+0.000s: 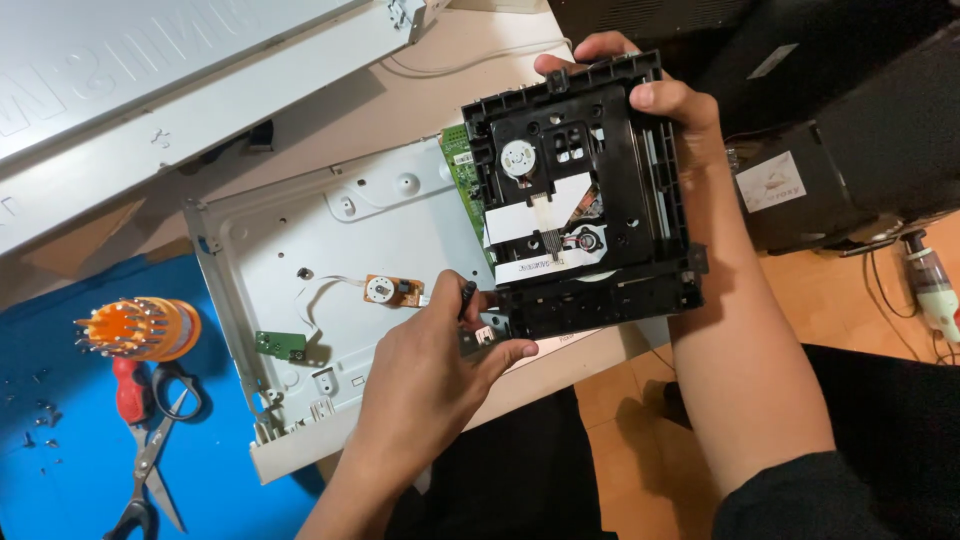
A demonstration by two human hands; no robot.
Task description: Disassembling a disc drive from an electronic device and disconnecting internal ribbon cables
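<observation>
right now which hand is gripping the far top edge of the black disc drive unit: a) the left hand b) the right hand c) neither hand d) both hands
b: the right hand wraps over the top corner of the black disc drive unit, while the left hand is down at its lower left corner, pinching a small dark part there, above the grey metal chassis.

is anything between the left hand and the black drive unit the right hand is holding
Nothing visible. The left hand is already at the lower left corner of the black drive unit, pinching a small dark part against it, while the right hand grips its top edge above the metal chassis.
</observation>
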